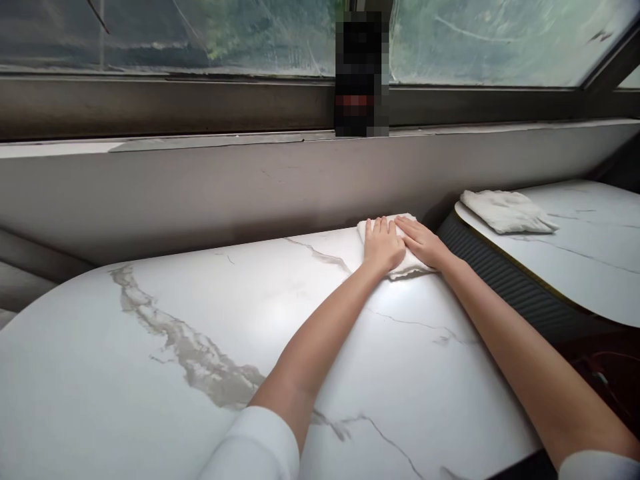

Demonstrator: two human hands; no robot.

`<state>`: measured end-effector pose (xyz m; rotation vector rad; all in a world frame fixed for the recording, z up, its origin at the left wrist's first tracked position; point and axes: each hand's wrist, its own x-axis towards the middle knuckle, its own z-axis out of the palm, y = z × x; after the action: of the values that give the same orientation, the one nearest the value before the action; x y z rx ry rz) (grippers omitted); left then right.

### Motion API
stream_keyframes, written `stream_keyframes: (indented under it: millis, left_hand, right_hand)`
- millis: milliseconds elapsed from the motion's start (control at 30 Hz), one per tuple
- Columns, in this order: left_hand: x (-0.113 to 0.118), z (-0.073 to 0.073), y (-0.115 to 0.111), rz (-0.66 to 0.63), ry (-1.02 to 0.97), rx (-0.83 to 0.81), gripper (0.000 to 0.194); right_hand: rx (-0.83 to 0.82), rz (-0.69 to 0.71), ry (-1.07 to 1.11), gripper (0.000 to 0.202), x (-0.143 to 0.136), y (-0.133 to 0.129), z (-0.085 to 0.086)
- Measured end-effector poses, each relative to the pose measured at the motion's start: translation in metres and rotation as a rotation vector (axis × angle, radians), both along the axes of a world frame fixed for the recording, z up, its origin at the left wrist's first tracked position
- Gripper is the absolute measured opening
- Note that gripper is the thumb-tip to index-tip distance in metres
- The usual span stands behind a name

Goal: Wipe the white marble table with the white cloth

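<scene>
A folded white cloth [413, 268] lies at the far right corner of the white marble-patterned table [165, 307]. My left hand [384, 244] rests flat on this cloth, its fingers pointing toward the wall. Beside it, my right hand [424, 243] lies slantwise over the cloth's right part, with fingers stretched out to the left. The two hands are close together, and both press from above without wrapping round the cloth. Parts of the cloth are hidden under them.
Another white cloth [507, 212] lies on a second marble-patterned table [600, 253] at the right. Dark ribbed seating [510, 270] fills the gap between the tables. Along the far edge runs a pale wall [200, 193] below windows [270, 40]. A pixelated dark object [361, 73] stands on the sill.
</scene>
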<state>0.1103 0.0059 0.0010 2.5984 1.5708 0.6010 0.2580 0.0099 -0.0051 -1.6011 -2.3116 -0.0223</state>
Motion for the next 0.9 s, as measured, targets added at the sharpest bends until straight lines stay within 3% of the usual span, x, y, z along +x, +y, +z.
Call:
stream_keyframes:
  millis: [167,333,467,633,767,900]
  left_hand:
    - [0.018,-0.001,-0.035,-0.091,-0.001,0.01,0.053]
    - [0.021,0.001,-0.098,-0.19,0.021,0.012,0.054]
    - [0.005,0.006,-0.158,-0.282,0.026,0.006,0.055]
    - [-0.034,0.013,-0.218,-0.396,0.04,-0.033,0.057]
    - [-0.059,0.015,-0.235,-0.433,0.03,-0.068,0.058]
    - [-0.065,0.014,-0.225,-0.405,0.029,-0.093,0.058]
  right_hand:
    - [0.032,-0.033,-0.047,0.053,0.022,-0.051,-0.001]
    - [0.068,-0.037,-0.114,0.053,0.03,-0.127,-0.003]
    - [0.124,-0.022,-0.11,0.053,0.015,-0.198,-0.001]
    - [0.147,-0.024,-0.117,0.059,-0.028,-0.27,0.004]
    - [0.144,-0.049,-0.123,0.063,-0.054,-0.291,0.005]
    - [0.112,-0.054,-0.154,0.064,-0.058,-0.276,0.003]
